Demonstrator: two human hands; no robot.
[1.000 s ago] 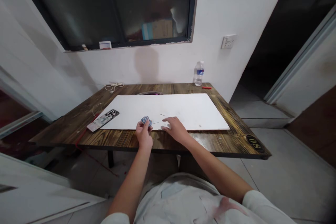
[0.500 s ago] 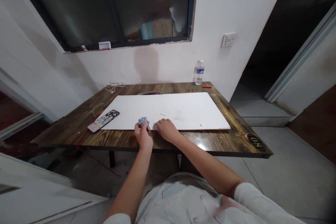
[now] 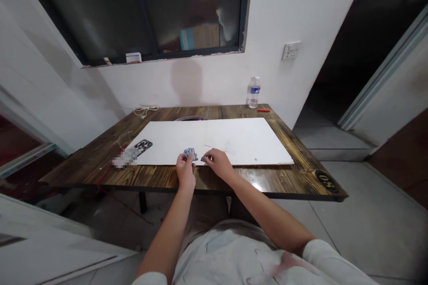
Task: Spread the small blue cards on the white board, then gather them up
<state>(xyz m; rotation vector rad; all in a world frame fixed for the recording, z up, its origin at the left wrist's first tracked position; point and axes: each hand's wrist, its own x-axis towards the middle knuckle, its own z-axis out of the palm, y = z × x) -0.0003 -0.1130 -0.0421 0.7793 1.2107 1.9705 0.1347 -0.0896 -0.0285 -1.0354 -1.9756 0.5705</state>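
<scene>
My left hand (image 3: 185,170) is closed around a small fan of blue-and-white patterned cards (image 3: 189,153), thumb on top, over the near edge of a white board (image 3: 174,136). Just to the right, my right hand (image 3: 217,160) pinches a small dark flat piece, perhaps a card (image 3: 203,159), low over the same board. A narrow gap separates the two hands. A thin dark mark or sliver (image 3: 207,145) shows on the board beyond my right fingers. My palms and the undersides of the cards are hidden.
A phone (image 3: 144,144) overlaps the board's left edge. Farther back on the wooden table (image 3: 287,133) are a coiled white cord (image 3: 146,109), a water bottle (image 3: 254,92) and a red pen-like stick (image 3: 264,110). A red cord (image 3: 104,178) hangs over the front left edge.
My left hand has shifted slightly right with the cards. My right hand has moved a little right, and the small dark piece between its fingertips now shows.
</scene>
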